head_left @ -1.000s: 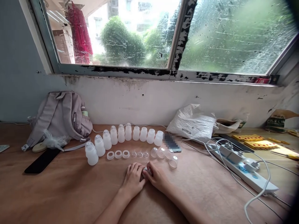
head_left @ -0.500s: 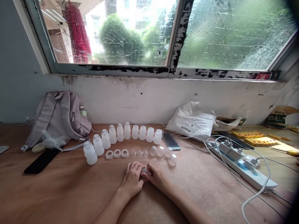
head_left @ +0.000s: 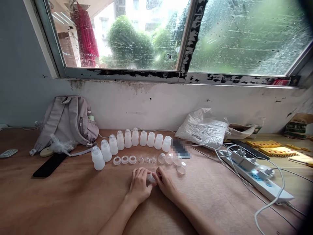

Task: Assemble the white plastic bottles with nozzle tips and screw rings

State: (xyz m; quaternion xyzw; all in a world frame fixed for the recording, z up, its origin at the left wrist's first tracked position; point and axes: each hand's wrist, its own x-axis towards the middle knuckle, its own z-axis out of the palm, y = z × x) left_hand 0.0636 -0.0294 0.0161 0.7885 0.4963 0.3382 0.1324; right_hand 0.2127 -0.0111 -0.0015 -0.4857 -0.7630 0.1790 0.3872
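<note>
Both my hands rest on the brown table (head_left: 73,202) and meet around one small white plastic bottle (head_left: 151,178). My left hand (head_left: 139,187) curls over its left side, and my right hand (head_left: 167,184) pinches its right end. Behind them runs a curved row of several small white bottles (head_left: 127,141), some with clear caps. In front of that row lie three white rings (head_left: 125,160), three small clear inserts (head_left: 147,160) and several clear caps (head_left: 176,164).
A grey backpack (head_left: 67,122) leans on the wall at the left, with a black phone (head_left: 50,164) before it. A white plastic bag (head_left: 204,129), a blurred phone (head_left: 180,148) and a power strip with cables (head_left: 256,178) lie to the right. Yellow cards (head_left: 269,147) sit far right.
The white bottle shows a little more between my fingers than before. My hands stay together in the same spot; the view shifted slightly.
</note>
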